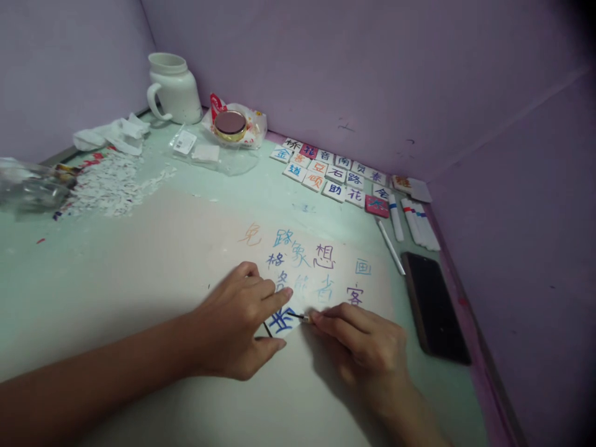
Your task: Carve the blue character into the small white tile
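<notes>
A small white tile [285, 328] with a blue character on it lies on the table in front of me. My left hand [246, 316] grips it, with the thumb at its near side and the fingers at its far side. A slim, pen-like craft knife [303, 318] is pinched in my right hand [363, 344]. Its thin dark tip points left and touches or hovers just over the blue character; I cannot tell which. Most of the knife's handle is hidden by my fingers. Several coloured characters are written on the tabletop [325, 256] just beyond both hands.
Rows of character tiles [335, 174] lie by the back wall. To the right are white markers [419, 223], a white pen [391, 245] and a phone [435, 307]. White shavings [105, 186], a plastic bag [32, 186], a mug [174, 90] and a round lid [230, 125] stand left and back.
</notes>
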Demonstrator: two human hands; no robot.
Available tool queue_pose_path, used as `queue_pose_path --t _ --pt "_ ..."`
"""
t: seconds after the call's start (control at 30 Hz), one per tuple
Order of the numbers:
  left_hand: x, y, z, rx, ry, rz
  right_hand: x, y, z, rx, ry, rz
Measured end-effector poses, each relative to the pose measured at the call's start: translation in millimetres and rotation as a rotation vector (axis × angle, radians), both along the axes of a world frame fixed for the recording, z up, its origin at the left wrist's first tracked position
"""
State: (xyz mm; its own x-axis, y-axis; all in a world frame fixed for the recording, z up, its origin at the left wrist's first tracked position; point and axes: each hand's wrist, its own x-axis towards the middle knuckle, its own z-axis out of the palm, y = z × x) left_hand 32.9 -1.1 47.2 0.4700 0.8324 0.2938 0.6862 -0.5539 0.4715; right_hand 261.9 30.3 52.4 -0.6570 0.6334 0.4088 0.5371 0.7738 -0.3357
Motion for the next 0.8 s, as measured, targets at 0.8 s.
queue_pose_path --t 0.8 --pt "-1 3 4.0 -0.040 0.029 -0.030 -2 6 18.2 -0.157 -0.110 0.003"
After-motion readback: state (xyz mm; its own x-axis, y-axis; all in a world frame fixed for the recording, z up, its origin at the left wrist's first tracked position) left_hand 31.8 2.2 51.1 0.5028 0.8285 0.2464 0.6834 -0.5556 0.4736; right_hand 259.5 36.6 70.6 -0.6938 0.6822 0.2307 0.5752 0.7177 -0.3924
